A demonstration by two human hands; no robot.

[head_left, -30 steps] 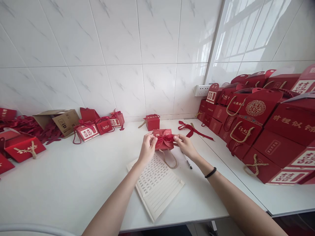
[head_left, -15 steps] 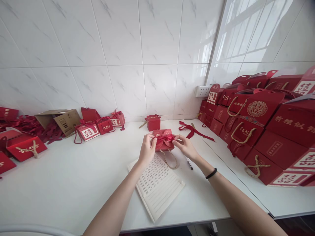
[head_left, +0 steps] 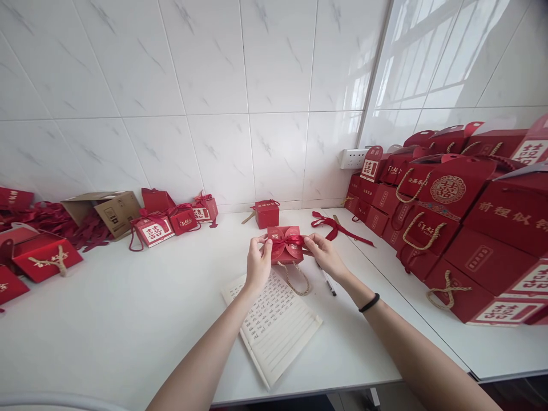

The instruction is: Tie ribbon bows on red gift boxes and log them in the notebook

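Observation:
A small red gift box (head_left: 284,254) with rounded top flaps sits in front of me at the far end of a notebook. Across its top runs a shiny red ribbon (head_left: 287,241), gathered in the middle. My left hand (head_left: 259,262) pinches the ribbon's left part between thumb and fingers. On the other side, my right hand (head_left: 324,254) pinches the ribbon's right part, a black band on that wrist. A twisted cord handle (head_left: 302,292) hangs from the box's near side onto the handwritten notebook (head_left: 282,337).
A pen (head_left: 329,284) lies right of the notebook. Behind the box stand another red box (head_left: 268,214) and loose red ribbon (head_left: 338,227). Stacked red boxes (head_left: 466,228) fill the right side. At left are a cardboard carton (head_left: 117,216) and several red boxes (head_left: 47,254).
Both hands stay on the ribbon. My right hand has shifted slightly, and its fingers have drawn closer together. The left hand has turned a little; the box has hardly moved.

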